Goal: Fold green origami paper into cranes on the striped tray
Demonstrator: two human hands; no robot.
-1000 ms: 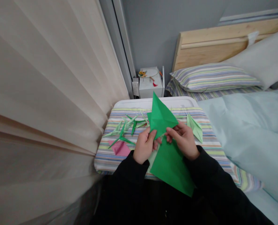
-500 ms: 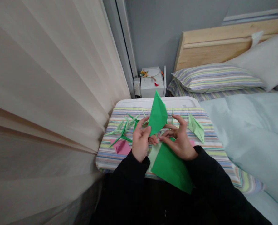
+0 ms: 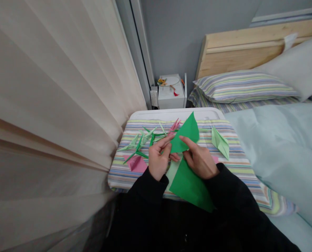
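A folded green paper (image 3: pixel 188 132) is raised above the table with its point up and to the right. My left hand (image 3: pixel 159 157) pinches its lower left corner between thumb and fingers. My right hand (image 3: pixel 200 159) is at its lower right, the index finger lying on the paper's face and the thumb near its bottom edge. Beneath my right hand, a larger green sheet (image 3: pixel 189 185) lies over the table's front edge, next to a pale green strip (image 3: pixel 173 170). The other fingers of my right hand are curled.
The striped cloth (image 3: pixel 240 171) on the table bears several green folded pieces (image 3: pixel 138 148) at left, a pink folded piece (image 3: pixel 136 163), pink pointed pieces (image 3: pixel 174 126) at the back and a light green piece (image 3: pixel 220 142) at right. A curtain hangs left; a bed stands right.
The raised green paper has tilted right and dropped a little. My right index finger has moved left onto its face. The pink pointed pieces behind have come into view.
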